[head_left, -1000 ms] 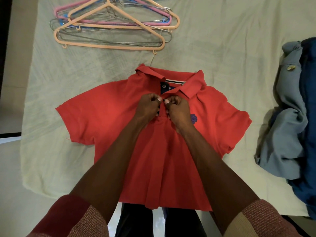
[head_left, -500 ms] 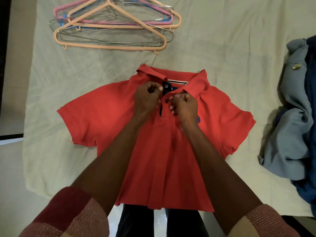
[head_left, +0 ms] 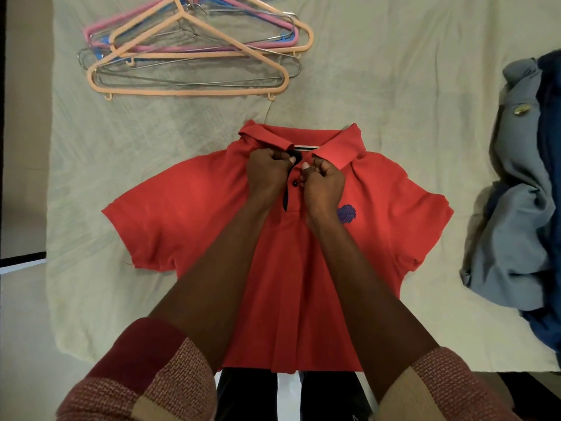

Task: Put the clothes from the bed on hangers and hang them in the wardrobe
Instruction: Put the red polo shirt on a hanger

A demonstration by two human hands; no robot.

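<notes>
Bed sheet (head_left: 394,71): pale, creased, covering nearly the whole view and carrying everything listed below.

Polo (head_left: 212,208): red, lying flat and face up in the middle of the sheet, collar pointing away from the person, hem hanging at the near edge, both short sleeves spreading outward. A dark placket is running down from the collar, with one dark button showing between the hands. A purple emblem (head_left: 346,214) is sitting on the chest, just beside the right wrist.

Clothes pile (head_left: 516,208): grey and blue garments, lying crumpled at the right edge of the sheet, well apart from the polo.

Hangers (head_left: 188,92): a loose heap at the far left of the sheet, peach, pink and blue plastic ones lying over bare wire ones, apart from the polo's collar.

Left hand (head_left: 268,174): fingers curling tight, pinching the left side of the placket just under the collar.

Right hand (head_left: 323,180): fingers curling likewise, pinching the right side of the placket, nearly touching the left hand.
</notes>
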